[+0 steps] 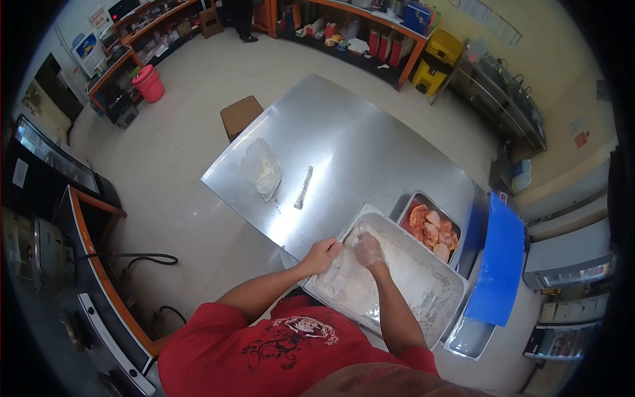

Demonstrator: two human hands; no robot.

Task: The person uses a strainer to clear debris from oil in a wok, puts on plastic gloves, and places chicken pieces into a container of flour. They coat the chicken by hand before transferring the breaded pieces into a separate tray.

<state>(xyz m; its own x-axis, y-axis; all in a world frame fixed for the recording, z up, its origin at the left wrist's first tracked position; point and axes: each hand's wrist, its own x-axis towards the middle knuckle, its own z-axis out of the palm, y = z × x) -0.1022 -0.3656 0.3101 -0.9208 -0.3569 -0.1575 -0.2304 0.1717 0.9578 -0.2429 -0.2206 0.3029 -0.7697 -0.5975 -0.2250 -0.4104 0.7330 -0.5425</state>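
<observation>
A large metal tray (pixel 456 286) of white flour (pixel 344 286) lies at the near edge of the steel table. My left hand (pixel 323 256), bare, is closed on the tray's left rim. Over the flour at the tray's far left end is my right hand (pixel 368 251), in a clear plastic glove. Its fingers are curled down into the flour, and what they hold is hidden. Just beyond the flour tray, a smaller metal pan (pixel 405 213) holds several pieces of raw, reddish marinated chicken (pixel 433 228).
On the steel table (pixel 357 142) lie a plastic bag (pixel 262 172) with white powder and a narrow strip (pixel 303 188). A blue board (pixel 495 264) leans above a clear-looking container (pixel 469 341) on the right. A brown stool (pixel 241 116) stands beyond the table; a person's leg (pixel 242 23) shows at the back.
</observation>
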